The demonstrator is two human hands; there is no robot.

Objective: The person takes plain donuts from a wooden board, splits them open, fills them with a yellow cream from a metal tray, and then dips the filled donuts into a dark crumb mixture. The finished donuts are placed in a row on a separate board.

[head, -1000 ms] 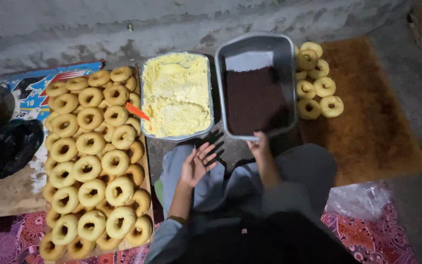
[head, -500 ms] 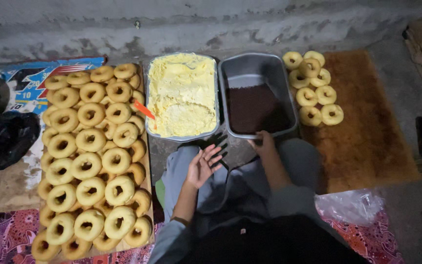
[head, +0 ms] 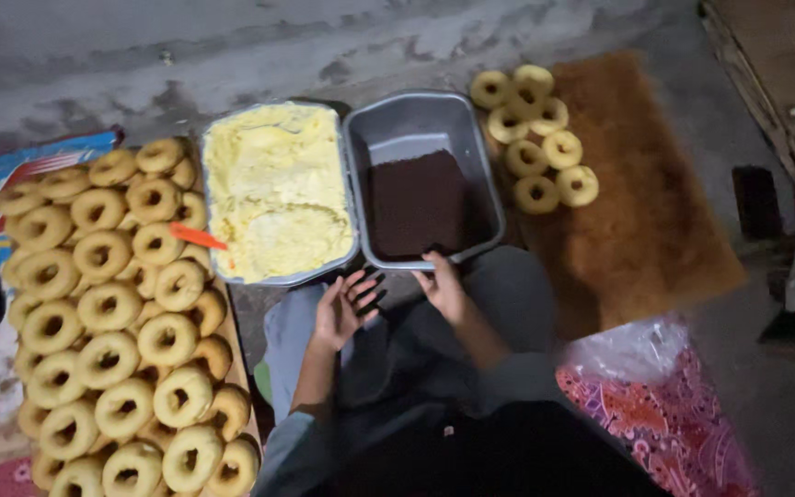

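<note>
Head view, the only one I've got. My right hand [head: 443,287] has its fingers on the near rim of the grey metal tray [head: 485,170], which sits straight ahead of it, part-filled with dark brown sprinkles [head: 416,202]. My left hand [head: 342,308] hangs open, fingers spread, holding nothing, just short of the tray of yellow cream [head: 273,189].

I judge the grey tray stiff and fairly light, but the loose fill will slide if tipped; grip both side rims and keep it level. The cream is soft and smeary.

Left of my left hand lies a board of plain ring doughnuts [head: 108,308]. An orange spatula [head: 197,236] rests at the cream tray's edge. Beyond my right hand are more doughnuts [head: 535,138] on a brown mat [head: 646,230].

A blue and red printed carton [head: 11,175] lies flat far left. A clear plastic bag [head: 632,350] lies right of my arm.
</note>
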